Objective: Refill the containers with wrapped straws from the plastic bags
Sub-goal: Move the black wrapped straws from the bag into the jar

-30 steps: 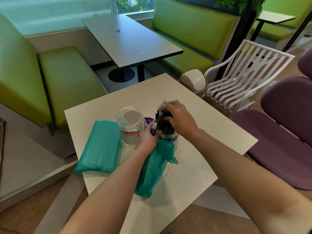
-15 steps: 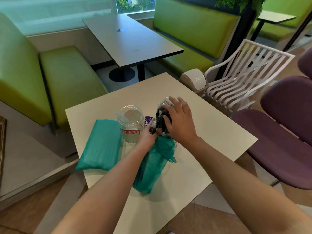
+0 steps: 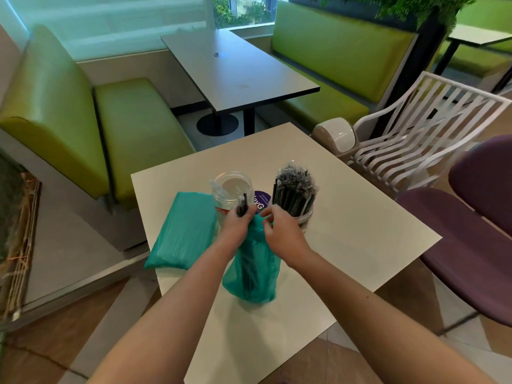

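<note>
A clear jar (image 3: 306, 216) on the cream table (image 3: 360, 231) stands packed with black wrapped straws (image 3: 295, 187). To its left is a second clear jar (image 3: 228, 189) holding little. An open teal plastic bag (image 3: 253, 273) with dark straws inside stands in front of both jars. My left hand (image 3: 238, 225) grips the bag's mouth together with a few black straws (image 3: 242, 206) that stick up. My right hand (image 3: 281, 231) hovers at the bag's opening with its fingers curled, holding nothing that I can see. A second, closed teal bag (image 3: 184, 234) lies flat at the left.
A purple round sticker (image 3: 261, 199) lies between the jars. A white slatted chair (image 3: 410, 139) and a small beige bin (image 3: 335, 134) stand at the right, purple seats (image 3: 471, 245) nearer. Green benches (image 3: 116, 134) and a dark table (image 3: 235, 67) lie beyond.
My right hand has left the top of the full jar and come down to the bag's mouth. My left hand stays at the bag with a few straws.
</note>
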A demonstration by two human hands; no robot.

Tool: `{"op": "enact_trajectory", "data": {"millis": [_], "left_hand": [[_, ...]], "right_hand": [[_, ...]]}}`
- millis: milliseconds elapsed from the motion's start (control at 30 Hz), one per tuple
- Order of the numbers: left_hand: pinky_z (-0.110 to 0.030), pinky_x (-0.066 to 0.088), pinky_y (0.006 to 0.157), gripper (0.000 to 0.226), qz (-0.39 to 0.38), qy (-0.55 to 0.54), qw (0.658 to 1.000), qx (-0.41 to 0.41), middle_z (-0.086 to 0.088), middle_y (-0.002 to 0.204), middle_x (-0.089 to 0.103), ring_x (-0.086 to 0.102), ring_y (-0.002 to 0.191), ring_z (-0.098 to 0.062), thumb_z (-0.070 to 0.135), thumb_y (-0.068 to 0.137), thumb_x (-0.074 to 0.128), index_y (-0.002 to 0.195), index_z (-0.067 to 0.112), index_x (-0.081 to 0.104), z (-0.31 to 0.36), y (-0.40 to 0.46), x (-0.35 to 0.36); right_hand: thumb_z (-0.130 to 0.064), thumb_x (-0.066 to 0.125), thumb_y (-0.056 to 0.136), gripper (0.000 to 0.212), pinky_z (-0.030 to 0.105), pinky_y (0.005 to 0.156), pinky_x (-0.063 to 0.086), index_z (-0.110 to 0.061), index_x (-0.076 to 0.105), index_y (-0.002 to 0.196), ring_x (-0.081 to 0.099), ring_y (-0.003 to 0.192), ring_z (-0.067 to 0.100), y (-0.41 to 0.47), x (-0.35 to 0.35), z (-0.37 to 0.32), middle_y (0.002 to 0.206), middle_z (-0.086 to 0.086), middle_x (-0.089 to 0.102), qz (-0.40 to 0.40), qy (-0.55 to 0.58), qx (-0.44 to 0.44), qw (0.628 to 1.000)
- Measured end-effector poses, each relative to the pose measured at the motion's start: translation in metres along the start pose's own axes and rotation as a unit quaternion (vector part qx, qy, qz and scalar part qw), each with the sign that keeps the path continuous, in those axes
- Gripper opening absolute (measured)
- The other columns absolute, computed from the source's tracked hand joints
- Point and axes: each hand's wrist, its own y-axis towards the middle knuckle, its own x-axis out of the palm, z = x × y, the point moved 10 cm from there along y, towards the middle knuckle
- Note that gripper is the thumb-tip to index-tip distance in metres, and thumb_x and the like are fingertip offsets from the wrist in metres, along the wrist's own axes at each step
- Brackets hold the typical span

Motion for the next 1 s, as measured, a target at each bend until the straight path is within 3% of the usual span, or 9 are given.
{"op": "enact_trajectory", "data": {"millis": [100,200,300,367,467,633,833,933,1000], "left_hand": [[-0.024,0.042,0.073,0.015,-0.003,-0.016,1.0,-0.004,0.005,0.095,0.064,0.057,0.09,-0.01,0.033,0.099,0.055,0.106,0.02,0.059,-0.003,-0.003,-0.005],[-0.021,0.043,0.069,0.019,-0.006,-0.029,0.999,-0.013,0.0,0.103,0.064,0.058,0.09,-0.011,0.032,0.099,0.054,0.112,0.018,0.058,-0.008,-0.005,-0.007],[-0.018,0.044,0.064,0.024,-0.013,-0.041,0.999,-0.025,0.0,0.102,0.065,0.06,0.087,-0.01,0.031,0.099,0.054,0.117,0.015,0.059,-0.012,-0.006,-0.006],[-0.021,0.047,0.069,0.027,-0.017,-0.053,0.998,-0.036,-0.003,0.105,0.067,0.062,0.092,-0.015,0.03,0.099,0.055,0.12,0.014,0.06,-0.014,-0.006,-0.006],[-0.026,0.051,0.075,0.031,-0.027,-0.082,0.995,-0.054,-0.006,0.101,0.069,0.065,0.092,-0.018,0.03,0.097,0.058,0.12,0.009,0.062,-0.017,-0.006,-0.005],[-0.038,0.051,0.095,0.042,-0.052,-0.092,0.992,-0.066,-0.011,0.107,0.07,0.065,0.105,-0.025,0.034,0.09,0.067,0.123,0.007,0.062,-0.018,-0.007,-0.003],[-0.046,0.048,0.103,0.037,-0.106,-0.127,0.982,-0.088,-0.015,0.114,0.07,0.064,0.113,-0.03,0.025,0.088,0.07,0.122,0.011,0.066,-0.019,-0.016,0.0],[-0.047,0.048,0.103,0.036,-0.115,-0.148,0.978,-0.087,-0.018,0.119,0.067,0.063,0.115,-0.032,0.018,0.094,0.063,0.13,0.013,0.062,-0.016,-0.021,0.0],[-0.047,0.048,0.103,0.027,-0.106,-0.126,0.983,-0.08,-0.016,0.121,0.066,0.062,0.115,-0.031,0.021,0.098,0.057,0.124,0.019,0.065,-0.018,-0.021,-0.002]], "right_hand": [[-0.011,0.047,0.098,0.026,0.021,0.069,0.046,-0.013,0.064,0.118,0.063,0.088,0.013,0.002,0.014,0.007,0.107,0.005,0.067,-0.04,-0.009,0.023,0.999],[-0.013,0.059,0.094,0.03,0.022,0.083,0.047,-0.01,0.063,0.124,0.063,0.104,0.018,0.001,0.027,0.009,0.117,0.006,0.067,-0.093,0.001,0.038,0.995],[-0.019,0.071,0.086,0.033,0.034,0.088,0.054,-0.011,0.067,0.118,0.067,0.098,0.02,0.002,0.04,0.01,0.11,0.009,0.071,-0.134,0.021,0.053,0.989],[-0.016,0.072,0.085,0.032,0.031,0.081,0.055,-0.009,0.067,0.115,0.067,0.093,0.021,0.001,0.044,0.007,0.107,0.01,0.071,-0.145,0.045,0.053,0.987],[-0.013,0.069,0.086,0.028,0.016,0.064,0.047,-0.007,0.066,0.113,0.062,0.086,0.016,0.0,0.048,0.003,0.105,0.011,0.07,-0.149,0.045,0.047,0.987],[-0.02,0.066,0.086,0.02,0.041,0.084,0.054,-0.01,0.069,0.104,0.066,0.091,0.026,0.003,0.053,0.002,0.098,0.011,0.07,-0.143,0.029,0.044,0.988],[-0.019,0.052,0.099,0.033,0.026,0.081,0.041,-0.012,0.056,0.13,0.057,0.102,0.02,0.008,0.048,0.004,0.118,0.01,0.063,-0.152,0.028,0.063,0.986],[-0.021,0.049,0.1,0.036,0.032,0.09,0.047,-0.017,0.051,0.136,0.058,0.109,0.023,0.01,0.044,0.007,0.123,0.009,0.062,-0.138,0.057,0.077,0.986],[-0.024,0.051,0.1,0.035,0.033,0.089,0.048,-0.019,0.052,0.134,0.059,0.105,0.021,0.012,0.039,0.01,0.121,0.008,0.063,-0.124,0.073,0.09,0.986]]}}
